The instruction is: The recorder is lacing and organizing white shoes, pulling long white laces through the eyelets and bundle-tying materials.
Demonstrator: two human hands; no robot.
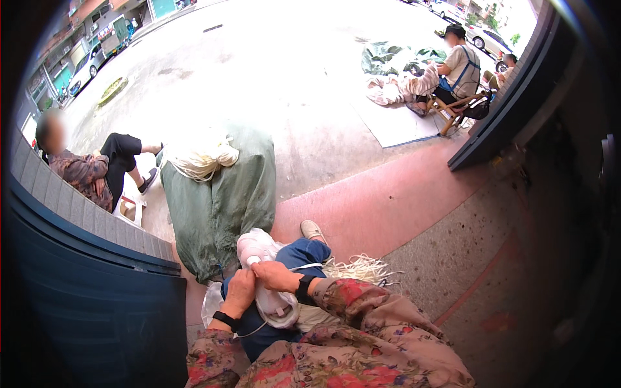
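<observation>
One cloth [255, 240], white w/ a pinkish top, sits bunched on the worker's lap, over blue trousers [259, 339]. R hand [278, 277] is pinched on a small white bit of it. L hand [239, 289] is right beside, fingers curled closed, tips nr the R ones; can't tell exactly what's btwn them. Black band [226, 320] on L wrist, another on R; sleeves [362, 301] are floral. Loose white cords [359, 268] spread just R of the knee, beige shoe [313, 230] a bit farther out. Big green sack [217, 200] stands just ahead, w/ a cord bundle [200, 157] on top. Off L, a seated person [84, 171], legs crossed, white chair [132, 210] underneath; blue door [97, 304] nearer. Upper R, well apart, a co-worker [460, 64] in dark cap sits on a wooden chair [446, 119] w/ a pale pile [401, 87] in front, nr green sheeting [394, 58]. Truck [115, 35] parked far L.
</observation>
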